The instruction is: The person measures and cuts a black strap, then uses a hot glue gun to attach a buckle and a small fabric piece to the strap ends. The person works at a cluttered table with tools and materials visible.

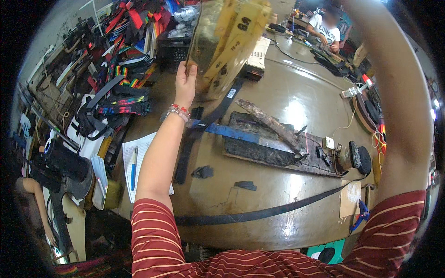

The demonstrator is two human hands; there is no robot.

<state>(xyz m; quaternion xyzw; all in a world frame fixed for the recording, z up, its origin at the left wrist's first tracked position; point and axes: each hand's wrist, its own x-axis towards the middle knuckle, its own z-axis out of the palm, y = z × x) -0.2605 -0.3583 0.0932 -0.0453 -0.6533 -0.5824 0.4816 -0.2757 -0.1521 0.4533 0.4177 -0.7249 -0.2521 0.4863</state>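
A workshop for making straps and belts. Big worn brown table (287,92) in the middle, with long black straps (259,214) and a dirty work board (278,148) on it. Heaps of bright striped bands (125,74) at the upper left. Another person (324,28) busy at the table, upper right. Pen (133,167) and paper (139,153) at lower left.

translucent yellowish plastic sheet (222,46), held upright
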